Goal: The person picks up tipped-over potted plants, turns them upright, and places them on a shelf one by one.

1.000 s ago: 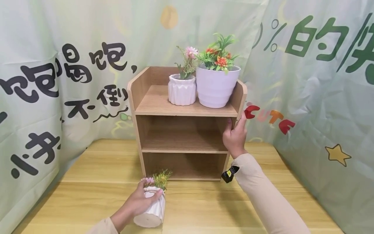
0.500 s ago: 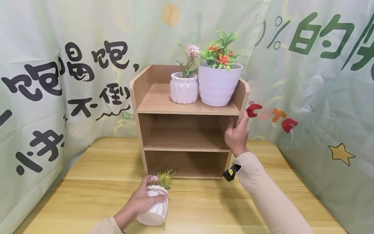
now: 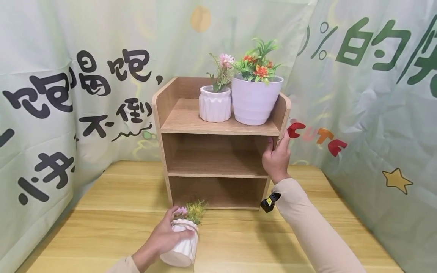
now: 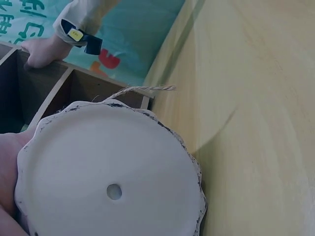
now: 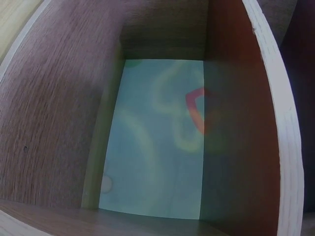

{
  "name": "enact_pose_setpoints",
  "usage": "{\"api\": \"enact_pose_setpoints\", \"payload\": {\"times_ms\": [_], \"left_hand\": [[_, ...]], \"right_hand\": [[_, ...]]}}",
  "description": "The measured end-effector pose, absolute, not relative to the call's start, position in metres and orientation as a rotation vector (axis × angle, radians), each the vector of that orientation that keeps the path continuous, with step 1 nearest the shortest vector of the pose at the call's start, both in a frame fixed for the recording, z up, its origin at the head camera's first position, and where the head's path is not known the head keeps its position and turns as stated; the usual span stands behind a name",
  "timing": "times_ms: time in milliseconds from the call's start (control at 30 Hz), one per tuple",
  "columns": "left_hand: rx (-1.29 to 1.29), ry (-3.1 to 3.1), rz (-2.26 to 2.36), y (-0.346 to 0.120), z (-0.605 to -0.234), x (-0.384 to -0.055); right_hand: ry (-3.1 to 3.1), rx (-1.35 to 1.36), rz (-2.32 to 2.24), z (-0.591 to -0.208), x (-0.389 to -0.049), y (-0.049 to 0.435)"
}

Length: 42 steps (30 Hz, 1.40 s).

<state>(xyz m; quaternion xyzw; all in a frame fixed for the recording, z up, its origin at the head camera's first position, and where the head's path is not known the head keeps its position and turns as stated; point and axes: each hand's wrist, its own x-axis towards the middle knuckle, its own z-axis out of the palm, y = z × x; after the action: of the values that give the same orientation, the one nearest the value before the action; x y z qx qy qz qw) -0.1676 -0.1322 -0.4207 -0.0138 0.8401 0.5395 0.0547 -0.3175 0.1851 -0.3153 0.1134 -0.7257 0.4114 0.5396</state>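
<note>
My left hand (image 3: pixel 167 232) grips a white fluted flower pot (image 3: pixel 182 252) with pink and yellow flowers. Twine circles the pot near its rim, and the pot tilts with its top away from me, in front of the shelf's lower left corner. Its round underside (image 4: pixel 98 147), with one hole in the middle, fills much of the left wrist view. My right hand (image 3: pixel 277 159) holds the right side panel of a wooden three-tier shelf (image 3: pixel 218 175), thumb on the inner side; the other fingers are mostly hidden behind the panel. The right wrist view looks into a shelf compartment (image 5: pixel 54 123).
On the shelf's top tier stand a small white ribbed pot (image 3: pixel 215 104) with pink flowers and a larger white pot (image 3: pixel 257 100) with orange flowers. The shelf rests on a wood-grain table (image 3: pixel 112 212). Printed curtains (image 3: pixel 368 125) surround the table's back and sides.
The pot in my left hand has shifted slightly to the right, still tilted. My right hand keeps its hold on the shelf's side. The head view has moved a little.
</note>
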Motion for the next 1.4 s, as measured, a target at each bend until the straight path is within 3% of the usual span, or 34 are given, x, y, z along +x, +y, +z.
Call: {"api": "enact_pose_setpoints", "payload": {"times_ms": [567,1400], "left_hand": [[0.1,2.506,1.689,-0.124,-0.416,-0.164],[0.77,2.58,1.842,-0.121,-0.417,-0.158]], "right_hand": [[-1.721,0.284,0.969,-0.312,-0.318,0.186],[-1.685,0.266,0.944,-0.318,-0.32,0.184]]}}
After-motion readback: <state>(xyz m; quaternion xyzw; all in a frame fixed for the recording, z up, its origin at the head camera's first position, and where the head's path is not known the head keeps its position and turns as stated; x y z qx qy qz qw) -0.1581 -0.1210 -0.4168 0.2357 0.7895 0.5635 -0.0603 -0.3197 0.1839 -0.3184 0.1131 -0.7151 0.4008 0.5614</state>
